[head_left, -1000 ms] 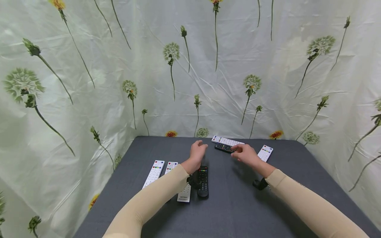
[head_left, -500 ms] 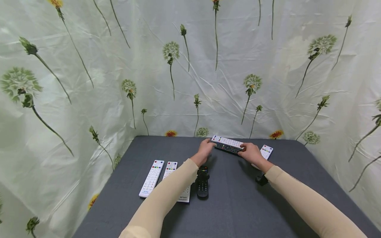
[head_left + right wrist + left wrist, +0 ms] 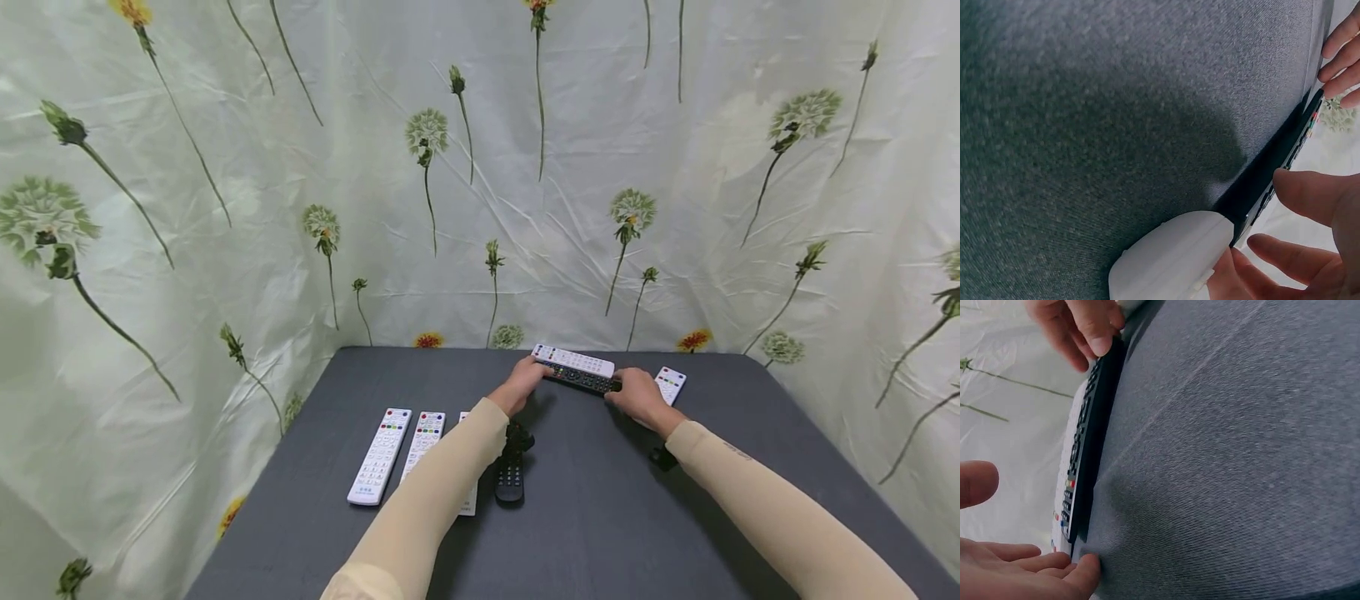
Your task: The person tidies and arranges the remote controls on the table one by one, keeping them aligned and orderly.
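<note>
A black remote control (image 3: 583, 378) with coloured buttons lies along the near side of a white remote control (image 3: 573, 360) at the back of the table. At its left end, my left hand (image 3: 522, 379) has its fingertips close to the end, with the thumb held apart in the left wrist view. My right hand (image 3: 636, 395) is at the opposite end. In the right wrist view the right thumb (image 3: 1310, 194) overlaps the button side of the black remote, and the other fingers reach around its end without visibly closing on it.
Another white remote (image 3: 670, 385) lies beside my right hand, partly hidden. To the left are a white remote (image 3: 381, 457), a second white remote (image 3: 424, 437) and a black remote (image 3: 510, 483); my left sleeve covers parts of this group. A flower-print curtain (image 3: 450, 183) hangs behind the table.
My left hand has moved right and away to the black remote's left end. My right hand has shifted right to its other end. The black remote has slid slightly right against the white one.
</note>
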A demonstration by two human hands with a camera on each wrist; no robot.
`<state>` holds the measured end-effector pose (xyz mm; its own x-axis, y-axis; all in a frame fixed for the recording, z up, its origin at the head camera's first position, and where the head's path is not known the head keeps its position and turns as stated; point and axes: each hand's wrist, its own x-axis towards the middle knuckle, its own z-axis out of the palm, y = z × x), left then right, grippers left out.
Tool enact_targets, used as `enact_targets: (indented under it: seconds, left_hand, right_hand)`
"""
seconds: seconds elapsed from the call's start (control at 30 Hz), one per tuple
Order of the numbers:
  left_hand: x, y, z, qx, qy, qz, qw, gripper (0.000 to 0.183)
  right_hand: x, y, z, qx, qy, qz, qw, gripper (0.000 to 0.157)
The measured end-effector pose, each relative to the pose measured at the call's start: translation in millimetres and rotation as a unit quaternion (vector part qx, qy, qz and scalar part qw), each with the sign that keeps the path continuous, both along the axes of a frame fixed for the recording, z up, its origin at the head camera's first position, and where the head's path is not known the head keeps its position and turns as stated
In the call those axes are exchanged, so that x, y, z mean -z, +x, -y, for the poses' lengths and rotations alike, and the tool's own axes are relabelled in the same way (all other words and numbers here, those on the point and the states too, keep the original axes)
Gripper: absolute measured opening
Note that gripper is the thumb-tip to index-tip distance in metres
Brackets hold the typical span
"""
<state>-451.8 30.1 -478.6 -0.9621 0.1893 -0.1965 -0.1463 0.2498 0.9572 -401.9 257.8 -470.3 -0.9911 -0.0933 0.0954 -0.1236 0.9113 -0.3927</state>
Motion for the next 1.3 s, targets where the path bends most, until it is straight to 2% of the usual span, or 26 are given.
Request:
enact_targets:
  seconds: [0.17, 0.33, 0.43, 0.5, 0.63, 0.73, 0.87, 0.97, 1.13, 1.3]
  left_hand:
    - [0.1, -4.7, 1, 0.013, -0.02, 0.002, 0.9997, 0.052]
    - [-0.8, -5.3, 1, 0.028, -0.036, 0.01, 0.9989, 0.052]
    - [-0.6, -5.3, 1, 0.023, -0.035, 0.013, 0.999, 0.052]
    - [-0.6, -5.4, 2, 0.011, -0.036, 0.005, 0.9993, 0.051]
    - [-0.5, -7.8, 3, -0.022, -0.036, -0.013, 0.999, 0.013]
    - [0.3, -8.7, 4, -0.043, -0.024, -0.017, 0.9986, 0.033]
    - [0.8, -8.1, 6, -0.073, 0.005, -0.004, 0.9973, 0.044]
    - [-0.1, -5.3, 6, -0.092, 0.03, 0.006, 0.9953, 0.043]
    - [-1.8, 2.4, 3, -0.106, 0.071, 0.009, 0.9918, 0.035]
    - [-2.9, 7.6, 2, -0.128, 0.082, 0.015, 0.9883, 0.034]
  right_hand:
    - [3.6, -3.2, -1, 0.004, -0.011, -0.01, 1.0, 0.045]
    - [6.1, -3.4, -4, 0.008, -0.024, -0.015, 1.0, 0.04]
    - [5.4, -3.7, -4, 0.009, -0.031, -0.014, 0.999, 0.039]
    - [4.3, -3.7, -4, 0.011, -0.038, -0.009, 0.999, 0.039]
    - [3.0, -3.9, -4, 0.014, -0.049, -0.002, 0.999, 0.04]
    - [3.4, -4.3, -4, 0.019, -0.051, -0.003, 0.999, 0.041]
    - [4.3, -4.1, -3, 0.023, -0.056, -0.001, 0.998, 0.042]
    - [4.4, -4.0, -3, 0.023, -0.058, 0.004, 0.998, 0.042]
    - [4.2, -3.4, -3, 0.026, -0.063, 0.012, 0.998, 0.043]
    - [5.2, -3.6, -3, 0.013, -0.07, 0.022, 0.997, 0.049]
